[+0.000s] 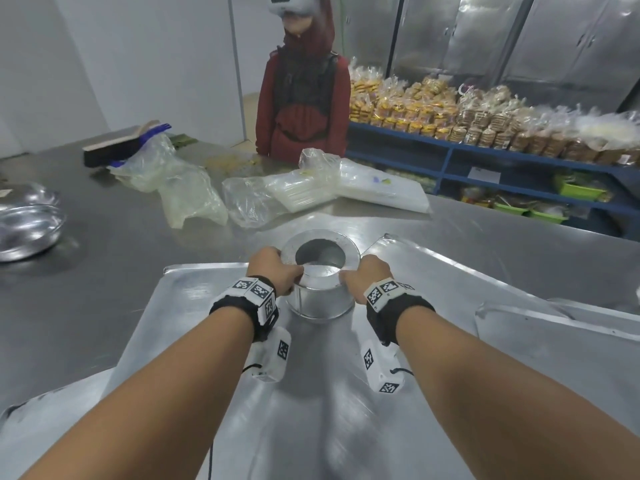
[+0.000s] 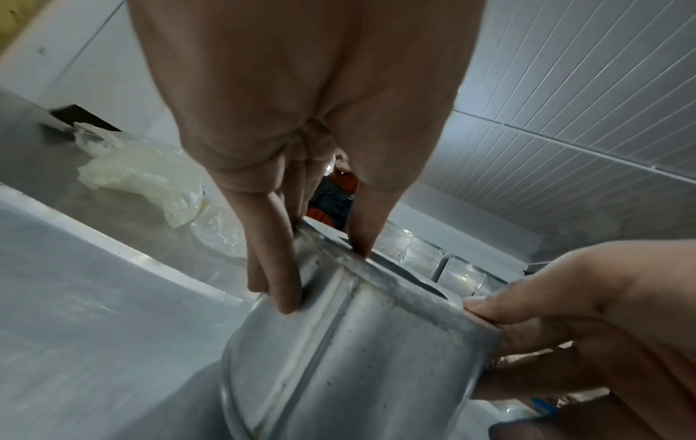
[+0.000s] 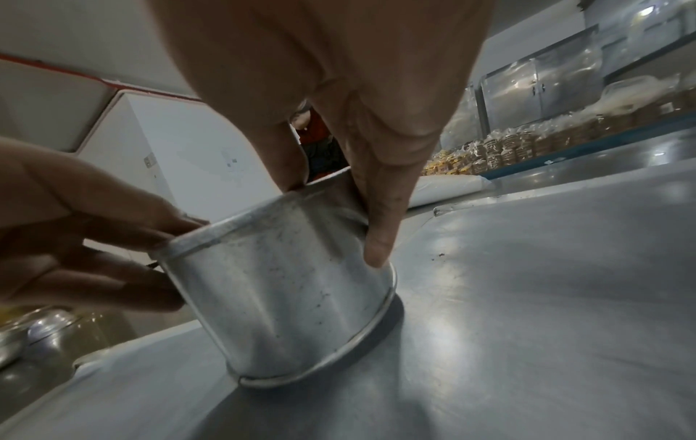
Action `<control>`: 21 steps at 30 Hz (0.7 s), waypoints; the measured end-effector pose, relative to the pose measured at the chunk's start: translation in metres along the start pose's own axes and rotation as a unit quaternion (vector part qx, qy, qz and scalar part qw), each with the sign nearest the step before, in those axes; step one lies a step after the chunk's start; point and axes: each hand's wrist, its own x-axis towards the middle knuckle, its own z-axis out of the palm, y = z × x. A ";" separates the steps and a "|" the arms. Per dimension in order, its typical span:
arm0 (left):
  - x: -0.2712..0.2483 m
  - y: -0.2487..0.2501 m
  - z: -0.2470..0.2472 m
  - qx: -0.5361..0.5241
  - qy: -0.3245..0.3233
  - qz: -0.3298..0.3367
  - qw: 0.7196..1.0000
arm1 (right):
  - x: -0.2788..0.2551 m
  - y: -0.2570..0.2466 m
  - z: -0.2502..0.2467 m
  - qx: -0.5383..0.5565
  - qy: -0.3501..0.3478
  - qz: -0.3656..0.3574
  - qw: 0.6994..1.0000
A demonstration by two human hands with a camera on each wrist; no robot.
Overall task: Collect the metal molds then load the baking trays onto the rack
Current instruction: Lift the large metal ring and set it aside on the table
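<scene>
Plainly the metal mold [image 1: 320,277], rigid, thin-walled, probably light and slick, sits on a baking tray [image 1: 194,341], its rim pinched by the left hand [image 1: 273,271] and right hand [image 1: 363,277], thumbs inside

- A commercial bakery's work and packing room.
- A large stainless steel table [image 1: 121,237] holds flat baking trays [image 1: 214,341] and a round metal mold [image 1: 320,289].
- Blue shelving [image 1: 450,157] carries many bagged biscuits [image 1: 433,112].
- Clear plastic bags [image 1: 180,188] lie on the table.
- Steel cabinets [image 1: 519,39] line the back wall.
</scene>
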 end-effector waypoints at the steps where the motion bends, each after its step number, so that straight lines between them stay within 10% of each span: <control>1: -0.008 0.005 0.000 -0.018 0.005 0.001 1.000 | -0.004 0.001 -0.006 0.012 0.004 -0.003 1.000; 21: -0.244 0.117 0.103 -0.096 -0.093 0.186 0.973 | -0.196 0.168 -0.203 0.410 0.106 0.064 0.904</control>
